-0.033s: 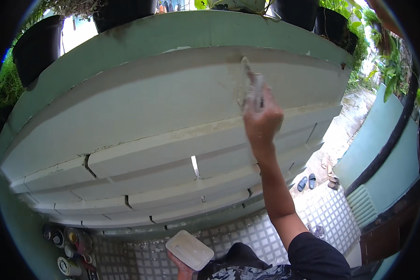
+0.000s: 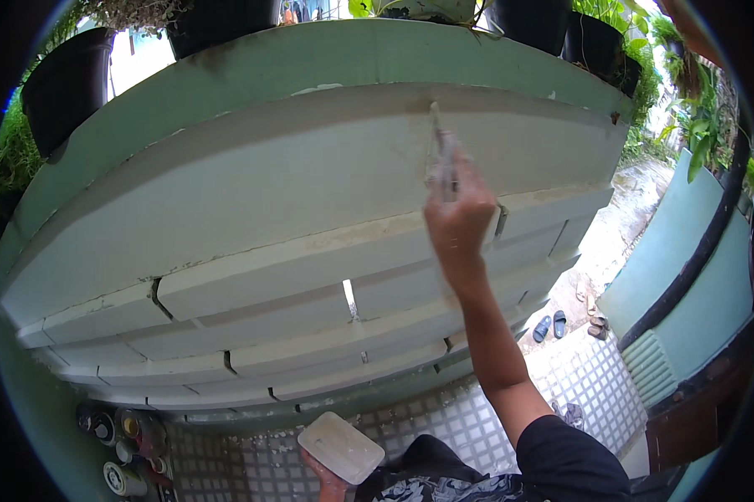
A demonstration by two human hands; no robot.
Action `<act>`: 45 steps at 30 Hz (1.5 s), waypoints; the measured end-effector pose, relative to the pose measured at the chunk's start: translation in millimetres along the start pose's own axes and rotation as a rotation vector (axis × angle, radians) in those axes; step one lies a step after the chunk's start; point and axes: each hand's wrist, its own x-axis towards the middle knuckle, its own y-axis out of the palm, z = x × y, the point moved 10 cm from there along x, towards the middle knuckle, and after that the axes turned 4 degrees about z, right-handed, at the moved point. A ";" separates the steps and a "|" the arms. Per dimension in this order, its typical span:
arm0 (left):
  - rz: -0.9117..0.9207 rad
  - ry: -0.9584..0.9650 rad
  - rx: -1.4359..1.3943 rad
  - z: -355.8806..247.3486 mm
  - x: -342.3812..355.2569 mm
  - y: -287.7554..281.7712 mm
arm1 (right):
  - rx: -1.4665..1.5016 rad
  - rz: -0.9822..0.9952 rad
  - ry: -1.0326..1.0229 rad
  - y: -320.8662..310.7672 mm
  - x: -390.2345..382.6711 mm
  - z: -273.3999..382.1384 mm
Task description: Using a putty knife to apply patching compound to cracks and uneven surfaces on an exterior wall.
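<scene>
My right hand [image 2: 461,201] is closed around a narrow, whitish-smeared tool that looks like a putty knife [image 2: 436,125]. Its tip points up and lies against the pale wall panel [image 2: 268,167], just under the green ledge. Hand and tool are slightly blurred, so the blade's exact shape is unclear. Down low, in front of my body, my left hand [image 2: 325,478] grips a shallow, rectangular whitish plastic container [image 2: 341,448] by its left side. Most of those fingers are hidden beneath it, and what it contains is hard to make out.
Black plant pots [image 2: 67,88] stand along the green ledge [image 2: 251,63]. Stepped pale blocks with dark gaps [image 2: 161,299] run below the panel. Jars and cans [image 2: 124,478] sit at lower left. Sandals [image 2: 550,326] lie by the tiled floor [image 2: 578,376], which has white flakes near the wall.
My right hand and the putty knife have shifted slightly left along the panel, uncovering a dark gap in the blocks beside my wrist. My left hand and the container have stayed put.
</scene>
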 end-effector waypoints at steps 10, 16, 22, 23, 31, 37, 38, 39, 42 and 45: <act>-0.047 0.081 -0.015 -11.7 -1.3 18.1 | 0.122 -0.191 -0.123 -5.8 -11.6 31.8; -0.091 0.154 0.120 -30.0 -1.7 24.3 | -0.030 0.074 -0.147 38.9 -19.4 46.7; -0.068 0.137 0.128 -38.3 25.8 22.8 | 0.202 -0.051 -0.102 14.8 -18.1 33.2; -0.063 0.131 0.131 -38.1 29.4 22.3 | 0.122 -0.142 -0.109 5.3 -17.3 29.9; -0.026 0.056 0.124 -23.9 67.9 22.6 | 0.311 0.124 -0.059 25.3 -38.7 38.2; -0.022 0.020 0.101 -10.8 91.7 19.1 | 0.218 -0.037 0.088 17.8 -45.7 1.2; -0.019 0.014 0.096 -5.6 89.3 7.6 | 0.183 0.020 0.081 25.5 -43.9 2.5; -0.015 -0.001 0.091 -3.8 95.7 12.0 | 0.140 0.080 0.077 31.9 -44.2 3.5; -0.010 -0.048 0.076 -0.1 110.9 23.2 | 0.114 0.141 -0.029 52.0 -49.1 29.5; -0.010 -0.089 0.055 -1.7 119.9 27.8 | 0.163 0.146 -0.118 51.6 -49.4 43.5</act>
